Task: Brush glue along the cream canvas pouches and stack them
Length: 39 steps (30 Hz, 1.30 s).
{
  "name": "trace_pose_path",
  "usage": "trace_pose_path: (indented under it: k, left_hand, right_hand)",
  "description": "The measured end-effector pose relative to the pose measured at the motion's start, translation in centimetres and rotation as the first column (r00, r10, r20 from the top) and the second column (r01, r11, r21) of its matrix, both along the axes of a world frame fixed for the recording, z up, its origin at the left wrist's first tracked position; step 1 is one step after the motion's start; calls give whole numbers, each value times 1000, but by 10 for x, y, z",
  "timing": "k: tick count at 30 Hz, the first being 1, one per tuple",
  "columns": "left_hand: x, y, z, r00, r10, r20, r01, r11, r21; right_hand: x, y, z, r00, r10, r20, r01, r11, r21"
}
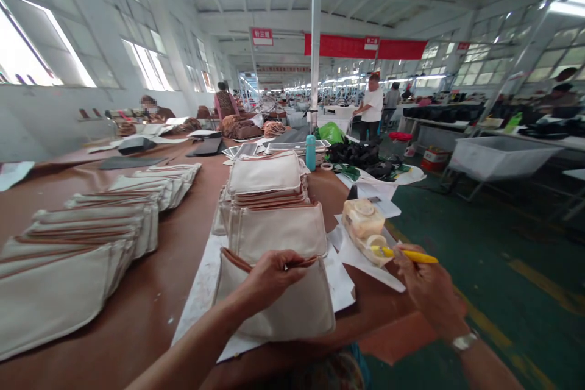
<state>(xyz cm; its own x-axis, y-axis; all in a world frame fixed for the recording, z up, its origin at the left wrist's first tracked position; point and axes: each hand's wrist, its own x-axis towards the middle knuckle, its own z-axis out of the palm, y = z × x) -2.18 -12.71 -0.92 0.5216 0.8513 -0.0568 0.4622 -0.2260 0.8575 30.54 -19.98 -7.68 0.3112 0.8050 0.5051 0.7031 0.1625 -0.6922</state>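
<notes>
My left hand (276,277) pinches the brown-lined top edge of a cream fabric pouch (292,311), which lies at the near edge of the table on white paper. In my right hand (423,280) is a yellow-handled brush (414,255), its tip at the round mouth of a glue-stained plastic container (365,222). Just beyond the held pouch lies another cream pouch (278,231), with a stack of similar ones (265,173) behind it.
Overlapping rows of cream pouches (105,225) cover the left of the brown table (183,262). A teal bottle (311,153) stands behind the stack, beside black bags (365,161). People work farther back; a white bin (503,157) stands right.
</notes>
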Motion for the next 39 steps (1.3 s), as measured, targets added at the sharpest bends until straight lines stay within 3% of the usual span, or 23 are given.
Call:
trace_pose_path:
  k: [2, 4, 7, 14, 18, 23, 26, 28, 30, 33, 36, 39]
  left_hand:
    - [-1, -2, -1, 1000, 6, 7, -6, 1000, -21]
    - [-2, -2, -2, 1000, 7, 9, -7, 1000, -23]
    - [-3, -4, -3, 1000, -9, 23, 9, 1000, -16]
    - [-5, -14, -6, 988, -63, 139, 78, 992, -100]
    - [-8, -17, -7, 986, -57, 159, 78, 989, -128]
    - [-6, -23, -2, 991, -92, 100, 100, 991, -84]
    - [-5, -29, -3, 991, -99, 87, 100, 995, 0]
    - [-8, -35, -4, 996, -80, 28, 74, 982, 173]
    - [-12, -41, -6, 996, -69, -56, 86, 910, 405]
    - [-18, -52, -8, 979, -105, -172, 195, 714, 672]
    - [-22, -62, -6, 954, -153, -258, 300, 546, 782]
    - [-23, -67, -2, 944, -152, -293, 330, 456, 827]
  right_hand:
    - [-26, -15, 20, 965, -43, -257, 55, 998, 37]
    - [-52, -28, 37, 894, 28, -447, 41, 989, 145]
    - [-82, -37, 50, 823, 163, -543, -45, 974, 224]
    - [-106, -24, 55, 950, 137, -281, -71, 970, 233]
    - [-107, -30, 61, 934, 85, -346, 12, 963, 269]
    - [-114, -35, 53, 968, 143, -208, -87, 962, 257]
    - [-111, -33, 50, 967, 96, -235, -34, 966, 255]
    - [-105, -35, 53, 957, 19, -290, 55, 968, 245]
    - [-99, -39, 59, 920, 3, -391, 99, 966, 239]
    - [-94, -47, 68, 803, 115, -585, 35, 970, 239]
    - [-97, -51, 72, 711, 170, -682, -41, 979, 201]
    - [-100, -55, 71, 702, 187, -687, -134, 982, 131]
